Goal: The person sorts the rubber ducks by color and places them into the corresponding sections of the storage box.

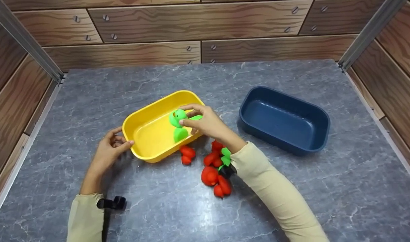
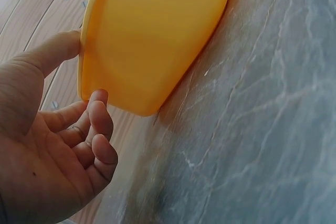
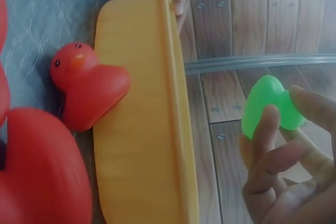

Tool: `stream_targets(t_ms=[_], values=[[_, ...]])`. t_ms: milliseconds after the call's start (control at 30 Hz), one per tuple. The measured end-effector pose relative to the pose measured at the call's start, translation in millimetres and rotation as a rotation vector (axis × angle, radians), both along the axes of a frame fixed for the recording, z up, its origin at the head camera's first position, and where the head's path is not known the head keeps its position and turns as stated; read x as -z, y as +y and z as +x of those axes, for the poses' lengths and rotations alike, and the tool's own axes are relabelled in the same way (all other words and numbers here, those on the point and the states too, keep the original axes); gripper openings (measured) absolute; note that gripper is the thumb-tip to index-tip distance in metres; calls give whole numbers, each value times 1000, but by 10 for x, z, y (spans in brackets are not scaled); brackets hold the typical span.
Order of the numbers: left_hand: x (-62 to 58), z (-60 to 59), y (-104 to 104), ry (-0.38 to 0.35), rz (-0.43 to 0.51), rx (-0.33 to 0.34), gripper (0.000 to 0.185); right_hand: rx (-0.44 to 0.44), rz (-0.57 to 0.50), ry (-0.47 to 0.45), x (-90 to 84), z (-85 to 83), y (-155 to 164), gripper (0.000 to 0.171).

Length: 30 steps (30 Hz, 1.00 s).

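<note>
From my feed, right hand (image 1: pixel 208 124) pinches a green rubber duck (image 1: pixel 178 118) over the yellow tub (image 1: pixel 141 117); left hand (image 1: pixel 109 151) steadies its near-left rim, fingers loosely curled, I think.

This is a staged recording booth rather than a lived-in room: printed wood-plank panels (image 1: pixel 144 20) (screw heads drawn on) wall in a grey marble-look table (image 1: pixel 191 215), with metal frame posts (image 1: pixel 23 37) at the corners.

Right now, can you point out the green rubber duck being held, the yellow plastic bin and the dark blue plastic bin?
green rubber duck (image 1: pixel 178 118), head view, on its head.
yellow plastic bin (image 1: pixel 147 112), head view, on its far rim.
dark blue plastic bin (image 1: pixel 285 121), head view, on its inner floor.
</note>
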<state>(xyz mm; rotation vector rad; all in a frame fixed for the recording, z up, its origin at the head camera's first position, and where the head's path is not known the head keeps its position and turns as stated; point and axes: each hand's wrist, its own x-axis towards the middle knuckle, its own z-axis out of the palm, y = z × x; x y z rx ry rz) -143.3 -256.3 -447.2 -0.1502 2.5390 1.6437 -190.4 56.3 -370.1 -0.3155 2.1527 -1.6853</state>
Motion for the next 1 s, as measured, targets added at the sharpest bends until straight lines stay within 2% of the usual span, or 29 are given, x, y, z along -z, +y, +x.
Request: stream_targets(t_ms=[300,700,867,1000], values=[[-4,14,-15,2,-4,6,70,32,67,24,47,-141,-131,39],[-1,11,-22,-10,8,-7,69,51,113,51,107,-241,-243,43],[1,2,-17,-12,15,-11,69,51,137,40,100,-222,-222,45],[-5,-5,-10,-14,13,-9,69,16,154,60,72,-160,-177,45]])
